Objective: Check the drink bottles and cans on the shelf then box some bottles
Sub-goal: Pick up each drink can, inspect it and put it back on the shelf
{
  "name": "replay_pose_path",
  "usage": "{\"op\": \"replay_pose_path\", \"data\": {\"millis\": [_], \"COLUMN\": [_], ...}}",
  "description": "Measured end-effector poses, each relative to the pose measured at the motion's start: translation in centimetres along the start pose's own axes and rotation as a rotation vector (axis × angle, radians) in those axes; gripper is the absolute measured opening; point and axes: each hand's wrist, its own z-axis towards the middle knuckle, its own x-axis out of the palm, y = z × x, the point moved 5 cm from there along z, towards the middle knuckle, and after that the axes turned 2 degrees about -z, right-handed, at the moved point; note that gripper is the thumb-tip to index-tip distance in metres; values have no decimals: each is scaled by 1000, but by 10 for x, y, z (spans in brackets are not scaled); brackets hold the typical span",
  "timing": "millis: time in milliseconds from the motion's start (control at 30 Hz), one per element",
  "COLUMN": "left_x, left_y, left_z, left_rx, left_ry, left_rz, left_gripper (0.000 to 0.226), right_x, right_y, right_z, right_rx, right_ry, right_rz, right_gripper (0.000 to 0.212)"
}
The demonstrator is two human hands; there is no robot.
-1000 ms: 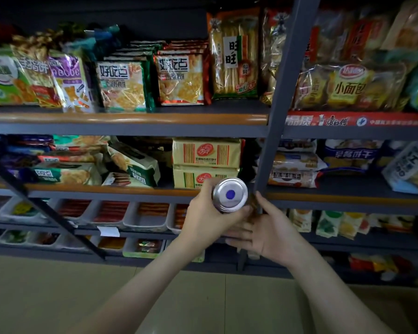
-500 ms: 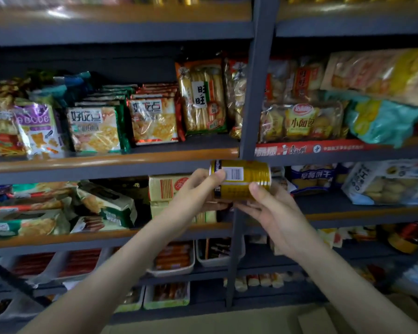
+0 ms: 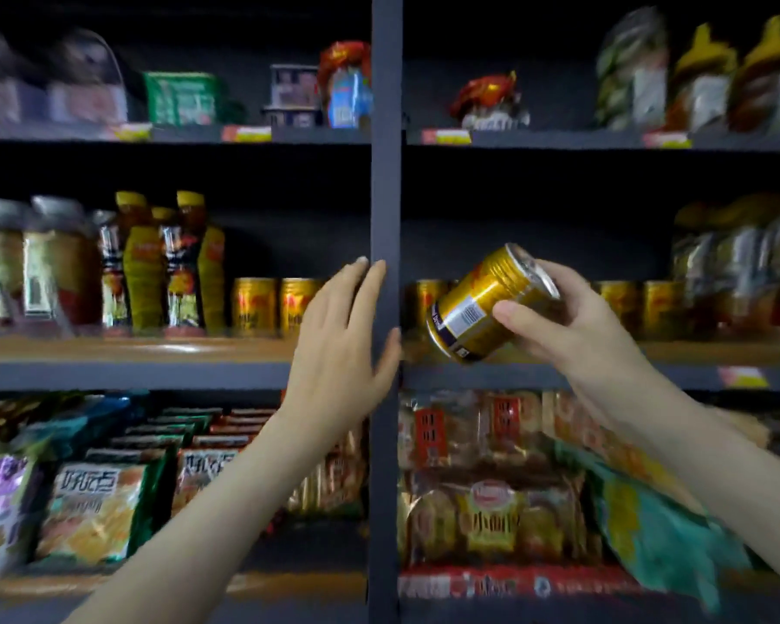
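Can point(image 3: 482, 304), gold with a white barcode label and a silver rim, is gripped in the right hand point(image 3: 573, 326), thumb across its side and fingers curled behind the upper end. It is tilted, top up to the right, in the air in front of the middle shelf point(image 3: 131, 349), just right of the dark post point(image 3: 386, 173). The left hand point(image 3: 338, 335) is released, fingers straight, holding nothing, its fingertips at the post's left edge. On the shelf I count five other gold cans point(image 3: 253, 306) standing upright: two left of the post, three right of it, one partly hidden behind the tilted one. Three yellow-capped bottles point(image 3: 140, 272) stand further left. Snack packs point(image 3: 95, 511) fill the shelf below, blurred.
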Motion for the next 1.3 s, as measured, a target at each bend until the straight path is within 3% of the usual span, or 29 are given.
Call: {"op": "replay_pose_path", "data": {"millis": [67, 267, 433, 667, 767, 900, 1000, 1100, 1200, 1300], "left_x": [18, 43, 32, 25, 28, 34, 31, 23, 12, 1], "left_y": [1, 13, 23, 13, 18, 29, 38, 61, 95, 121], "left_z": [10, 15, 26, 47, 54, 47, 38, 24, 15, 16], "left_rx": [68, 114, 197, 354, 382, 392, 341, 160, -43, -95], "left_ry": [20, 67, 77, -65, -96, -36, 25, 76, 106, 151], "left_rz": [121, 250, 342, 346, 346, 324, 314, 310, 336, 318], "left_gripper": [61, 58, 49, 38, 36, 38, 41, 46, 51, 52], "right_x": [-10, -9, 22, 61, 64, 69, 75, 63, 38, 6], "right_y": [-9, -37, -64, -95, -98, -85, -75, -72, -58, -31], "right_z": [33, 118, 159, 172, 173, 174, 172, 165, 148, 123], "right_rx": [36, 147, 267, 292, 292, 89, -62, -55, -94, -249], "right_ry": [65, 252, 381, 658, 709, 734, 659, 477, 218, -80], "right_rz": [4, -106, -131, -249, -328, -581, -727, -665, -562, -571], "right_gripper": [65, 40, 65, 45, 60, 95, 81, 65, 61, 59]}}
